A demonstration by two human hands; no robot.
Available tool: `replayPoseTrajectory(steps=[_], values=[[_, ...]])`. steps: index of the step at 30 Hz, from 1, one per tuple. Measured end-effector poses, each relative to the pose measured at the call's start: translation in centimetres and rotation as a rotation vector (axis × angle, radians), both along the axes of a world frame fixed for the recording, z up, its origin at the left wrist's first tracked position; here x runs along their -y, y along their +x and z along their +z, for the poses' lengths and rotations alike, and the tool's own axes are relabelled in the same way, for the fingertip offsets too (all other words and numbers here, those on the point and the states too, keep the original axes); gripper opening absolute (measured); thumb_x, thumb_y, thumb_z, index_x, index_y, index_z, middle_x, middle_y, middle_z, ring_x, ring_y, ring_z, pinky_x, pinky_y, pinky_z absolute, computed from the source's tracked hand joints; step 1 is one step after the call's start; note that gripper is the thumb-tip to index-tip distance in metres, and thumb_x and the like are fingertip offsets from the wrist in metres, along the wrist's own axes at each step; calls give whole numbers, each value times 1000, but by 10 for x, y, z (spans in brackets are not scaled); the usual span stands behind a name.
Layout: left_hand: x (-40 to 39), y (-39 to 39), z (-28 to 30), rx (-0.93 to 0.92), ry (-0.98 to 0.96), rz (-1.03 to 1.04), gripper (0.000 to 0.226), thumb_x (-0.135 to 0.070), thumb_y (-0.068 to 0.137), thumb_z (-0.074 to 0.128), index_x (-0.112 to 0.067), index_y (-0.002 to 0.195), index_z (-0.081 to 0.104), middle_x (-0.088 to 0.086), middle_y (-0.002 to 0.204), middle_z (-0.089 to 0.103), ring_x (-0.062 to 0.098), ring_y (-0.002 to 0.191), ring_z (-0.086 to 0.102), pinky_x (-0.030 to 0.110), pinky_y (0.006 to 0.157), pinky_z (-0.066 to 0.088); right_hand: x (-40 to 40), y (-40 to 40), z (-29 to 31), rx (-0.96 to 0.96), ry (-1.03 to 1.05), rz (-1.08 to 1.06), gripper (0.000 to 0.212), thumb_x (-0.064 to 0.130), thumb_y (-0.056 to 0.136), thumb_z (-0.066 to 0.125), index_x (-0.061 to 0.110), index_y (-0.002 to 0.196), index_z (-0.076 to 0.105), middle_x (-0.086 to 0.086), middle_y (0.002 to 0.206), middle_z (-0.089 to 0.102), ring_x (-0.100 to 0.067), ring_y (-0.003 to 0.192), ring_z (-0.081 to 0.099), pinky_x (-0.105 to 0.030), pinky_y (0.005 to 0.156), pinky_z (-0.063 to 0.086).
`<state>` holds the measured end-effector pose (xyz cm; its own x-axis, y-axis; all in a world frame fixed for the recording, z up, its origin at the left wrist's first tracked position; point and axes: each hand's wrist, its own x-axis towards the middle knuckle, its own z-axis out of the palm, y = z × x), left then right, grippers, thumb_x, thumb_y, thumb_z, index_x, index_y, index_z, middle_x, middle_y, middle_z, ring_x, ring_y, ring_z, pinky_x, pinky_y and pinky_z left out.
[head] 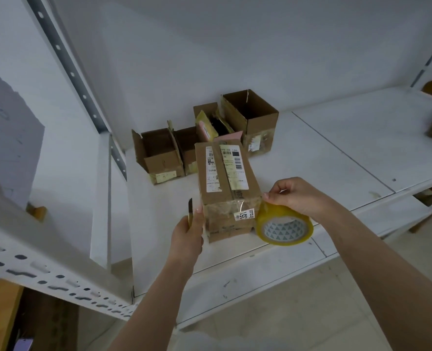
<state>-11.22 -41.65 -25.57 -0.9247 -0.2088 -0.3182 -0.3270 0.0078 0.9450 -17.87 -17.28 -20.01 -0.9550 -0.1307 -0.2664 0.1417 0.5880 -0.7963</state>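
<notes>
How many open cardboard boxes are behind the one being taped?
4: the leftmost box, the box beside it, the envelope-stuffed box, the tallest box. The sealed box may hide others.

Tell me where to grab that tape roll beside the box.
Take the tape roll by its top rim, thumb in the open core, coming from above on the near side. It is on edge with the hole facing you, and its strip runs left onto the box, so that side is blocked. The right hand holds its top.
</notes>
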Motion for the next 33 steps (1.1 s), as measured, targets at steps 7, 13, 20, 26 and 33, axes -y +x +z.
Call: replayPoseTrajectory(steps=[7, 13, 20, 26, 33], values=[[13, -19, 77, -298, 64, 29, 44, -51, 100, 35, -14, 83, 52, -8, 60, 44, 6, 48, 35, 18, 45, 33, -2, -1, 2, -5, -19, 23, 27, 51, 79, 72, 25, 80, 69, 2, 83, 70, -16, 73, 69, -22, 59, 48], [-50, -53, 125, -294, -205, -575, 45, -37, 105, 34, -13, 77, 59, -3, 59, 58, 10, 46, 49, 22, 46, 45, -5, -2, 2, 16, -89, 67, 27, 46, 80, 73, 20, 83, 71, 0, 80, 73, -16, 69, 70, -23, 59, 52], [-58, -63, 99, -302, -295, -563, 46, -34, 105, 37, -9, 71, 57, 0, 51, 59, 10, 37, 45, 20, 40, 39, -33, 5, -1, 120, -257, 198, 25, 28, 84, 72, 20, 108, 72, -7, 107, 71, -25, 99, 67, -32, 86, 54], [-59, -65, 93, -342, -384, -565, 47, -33, 104, 39, -10, 67, 56, -2, 48, 58, 10, 35, 45, 19, 40, 38, -40, 4, -2, 50, -268, 146, 17, 29, 84, 72, 23, 101, 72, -2, 87, 74, -20, 82, 72, -24, 66, 54], [-57, -65, 92, -383, -454, -629, 47, -36, 104, 37, -12, 67, 52, -2, 51, 59, 6, 40, 47, 17, 45, 39, -35, -2, -6, 49, -8, 168, 19, 48, 82, 72, 35, 96, 73, 4, 89, 73, -10, 79, 71, -20, 69, 55]])
